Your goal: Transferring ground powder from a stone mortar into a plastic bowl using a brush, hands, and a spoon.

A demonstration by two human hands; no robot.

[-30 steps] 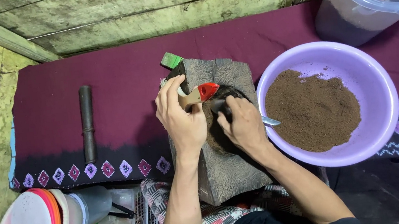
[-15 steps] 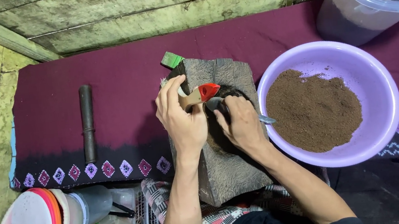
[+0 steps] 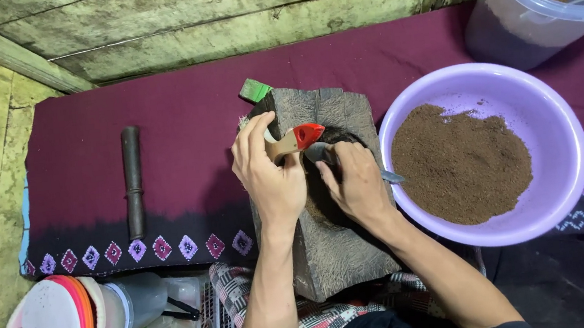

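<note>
Stone block (image 3: 333, 203) sits left of the purple bowl (image 3: 485, 156); my left hand (image 3: 271, 177) closes round a red-tipped brush (image 3: 297, 140), my right hand (image 3: 356, 182) clasps a metal spoon (image 3: 324, 154). Hasty scraping could scatter powder onto the cloth (image 3: 178, 126).

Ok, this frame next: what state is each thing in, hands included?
Left hand: gripping a brush with a wooden, red-tipped handle.
Right hand: holding a metal spoon over the stone mortar block.
Purple basin: open, partly filled with brown powder.
Clear bucket: lidless, holding brown powder.
Dark pestle: lying flat on the cloth, untouched.
</note>
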